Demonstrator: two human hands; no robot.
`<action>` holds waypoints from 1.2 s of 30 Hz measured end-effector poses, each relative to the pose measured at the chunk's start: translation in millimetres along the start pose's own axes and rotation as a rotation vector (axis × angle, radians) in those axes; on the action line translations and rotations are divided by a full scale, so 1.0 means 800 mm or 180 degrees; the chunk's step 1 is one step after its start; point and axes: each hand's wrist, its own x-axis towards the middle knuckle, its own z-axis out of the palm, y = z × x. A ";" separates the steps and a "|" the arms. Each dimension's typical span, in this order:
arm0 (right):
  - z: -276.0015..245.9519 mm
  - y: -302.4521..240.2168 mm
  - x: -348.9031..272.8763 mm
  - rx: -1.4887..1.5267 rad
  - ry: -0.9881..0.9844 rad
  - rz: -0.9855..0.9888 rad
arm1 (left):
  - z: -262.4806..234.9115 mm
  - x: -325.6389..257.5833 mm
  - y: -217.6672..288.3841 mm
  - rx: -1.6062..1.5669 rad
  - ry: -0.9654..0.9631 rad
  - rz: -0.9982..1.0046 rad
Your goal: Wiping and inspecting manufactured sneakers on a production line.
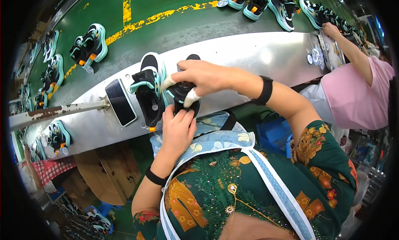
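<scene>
A black sneaker (180, 91) with mint trim stands on the metal bench, toe away from me, partly covered by my hands. My right hand (203, 77) grips it from above, a white-covered thumb and finger curled over its tongue and upper. At the heel end, my left hand (178, 129) has its fingers bent and pressed at the shoe's collar; the fingertips are partly hidden. Just to the left stands a matching sneaker (146, 100) with a mint-and-white sole and an orange tab at its heel. No hand holds that one.
A dark-screened phone (121, 102) lies on the bench (237, 53) beside a worn metal bar (62, 112). Beyond is a green surface with several sneakers (92, 44). At right, a person in pink (353, 88) reaches toward more shoes. Below is a blue crate (274, 136).
</scene>
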 end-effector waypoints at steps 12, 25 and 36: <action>-0.019 -0.008 -0.028 -0.0672 -0.0660 -0.0079 | -0.004 0.018 0.000 -0.1247 0.0408 -0.1351; 0.013 -0.031 -0.032 -0.0885 -0.0355 0.0246 | -0.065 0.034 0.017 -0.1929 -0.0646 -0.2275; 0.026 -0.016 -0.043 -0.0487 0.0677 0.0152 | -0.008 0.025 0.021 -0.4066 -0.0422 -0.3214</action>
